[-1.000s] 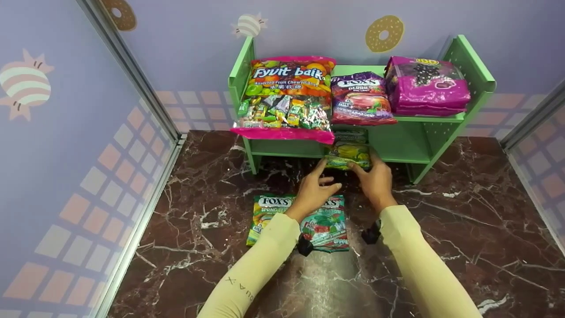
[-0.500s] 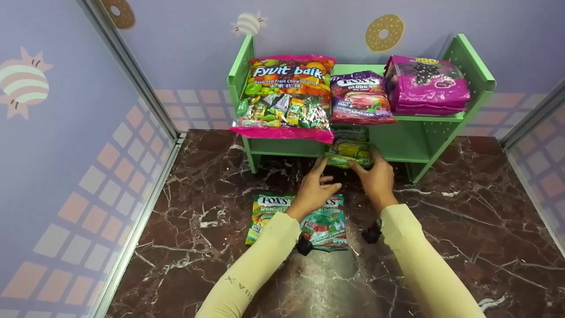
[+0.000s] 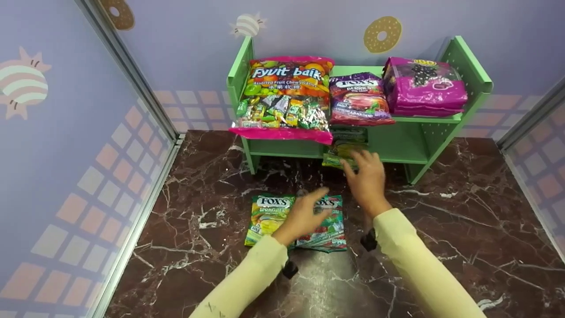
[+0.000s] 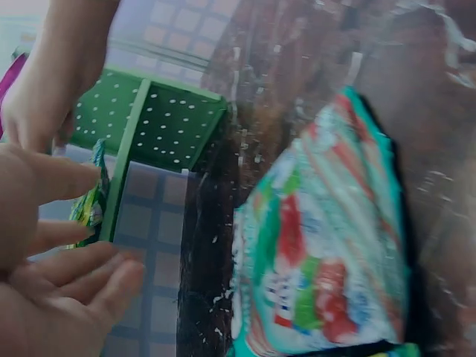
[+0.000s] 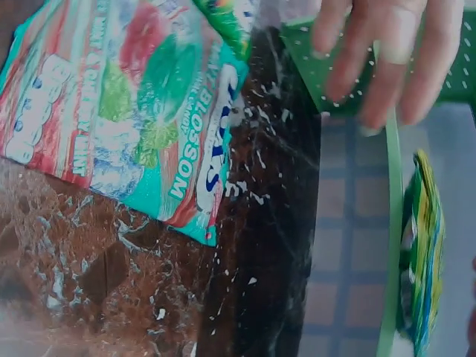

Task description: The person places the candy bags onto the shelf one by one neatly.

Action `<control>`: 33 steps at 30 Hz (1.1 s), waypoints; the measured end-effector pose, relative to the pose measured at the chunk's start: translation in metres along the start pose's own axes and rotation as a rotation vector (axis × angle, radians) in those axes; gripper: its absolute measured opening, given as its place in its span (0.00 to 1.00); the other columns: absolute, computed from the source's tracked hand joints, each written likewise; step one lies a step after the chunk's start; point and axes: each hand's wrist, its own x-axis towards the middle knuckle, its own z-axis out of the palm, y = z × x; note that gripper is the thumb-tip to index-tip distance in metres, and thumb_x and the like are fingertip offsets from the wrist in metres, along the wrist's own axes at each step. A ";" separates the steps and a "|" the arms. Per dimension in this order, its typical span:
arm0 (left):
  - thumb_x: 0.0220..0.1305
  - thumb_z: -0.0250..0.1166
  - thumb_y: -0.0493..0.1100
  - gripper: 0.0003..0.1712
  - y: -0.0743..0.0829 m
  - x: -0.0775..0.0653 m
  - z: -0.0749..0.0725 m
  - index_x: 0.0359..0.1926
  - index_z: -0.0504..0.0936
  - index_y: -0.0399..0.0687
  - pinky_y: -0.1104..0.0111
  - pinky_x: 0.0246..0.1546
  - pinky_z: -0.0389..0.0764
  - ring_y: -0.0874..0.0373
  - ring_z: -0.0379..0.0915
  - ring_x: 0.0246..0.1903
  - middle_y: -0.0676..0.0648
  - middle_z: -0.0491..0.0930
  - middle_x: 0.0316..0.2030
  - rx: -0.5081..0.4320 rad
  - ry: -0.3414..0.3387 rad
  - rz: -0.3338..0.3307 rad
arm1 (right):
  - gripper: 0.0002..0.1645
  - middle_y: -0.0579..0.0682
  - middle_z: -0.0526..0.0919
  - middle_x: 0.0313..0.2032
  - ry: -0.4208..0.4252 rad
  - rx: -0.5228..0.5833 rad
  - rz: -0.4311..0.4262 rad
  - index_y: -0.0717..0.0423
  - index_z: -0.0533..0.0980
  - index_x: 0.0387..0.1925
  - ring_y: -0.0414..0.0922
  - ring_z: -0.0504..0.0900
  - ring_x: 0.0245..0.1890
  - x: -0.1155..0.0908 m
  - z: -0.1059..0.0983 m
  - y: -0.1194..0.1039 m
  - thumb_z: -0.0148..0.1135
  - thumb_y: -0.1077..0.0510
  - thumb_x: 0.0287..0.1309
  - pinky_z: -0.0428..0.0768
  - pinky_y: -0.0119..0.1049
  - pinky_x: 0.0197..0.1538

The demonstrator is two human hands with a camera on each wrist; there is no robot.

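My left hand [image 3: 302, 221] hovers over two bags of candy on the floor-like marble surface, its thumb and fingers apart and holding nothing. One is the green and yellow Fox's Spring Tea bag [image 3: 267, 223]; beside it lies a teal Fox's bag [image 3: 325, 243], labelled "Blossom" in the right wrist view. My right hand [image 3: 368, 181] has loose fingers in front of another green-yellow candy bag [image 3: 337, 160] on the lower shelf. Whether those fingertips touch it cannot be told in the head view. The right wrist view shows that bag [image 5: 424, 256] standing apart from the hands.
A green shelf unit [image 3: 397, 154] stands by the back wall. Its upper level carries a large Fyvit Baik candy bag [image 3: 289, 79], a purple Fox's Berries bag [image 3: 359, 99] and a magenta package [image 3: 428, 97]. Panel walls flank the dark marble surface [image 3: 207, 265].
Both hands have come away from the lower-shelf bag they were touching. The left hand drew back toward the two bags lying in front; the right hand's grip loosened and it shifted slightly back.
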 end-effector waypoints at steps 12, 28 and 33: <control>0.67 0.59 0.55 0.33 -0.006 -0.026 0.027 0.71 0.65 0.56 0.44 0.71 0.55 0.37 0.48 0.73 0.39 0.53 0.74 0.413 -0.257 0.010 | 0.39 0.54 0.49 0.76 -0.456 -0.217 -0.042 0.46 0.55 0.75 0.61 0.42 0.76 -0.010 0.020 -0.015 0.45 0.35 0.69 0.42 0.68 0.71; 0.66 0.60 0.56 0.30 -0.013 -0.034 0.033 0.67 0.72 0.55 0.37 0.66 0.58 0.34 0.46 0.73 0.41 0.56 0.74 0.413 -0.321 -0.022 | 0.41 0.55 0.51 0.76 -0.454 -0.279 -0.049 0.48 0.54 0.75 0.63 0.46 0.75 -0.006 0.021 -0.014 0.50 0.37 0.67 0.47 0.67 0.71; 0.67 0.59 0.56 0.30 -0.016 -0.034 0.032 0.67 0.71 0.55 0.37 0.66 0.58 0.34 0.45 0.73 0.41 0.54 0.74 0.396 -0.344 -0.019 | 0.42 0.56 0.50 0.76 -0.450 -0.270 -0.040 0.48 0.54 0.75 0.63 0.44 0.75 -0.006 0.019 -0.007 0.50 0.37 0.67 0.47 0.68 0.71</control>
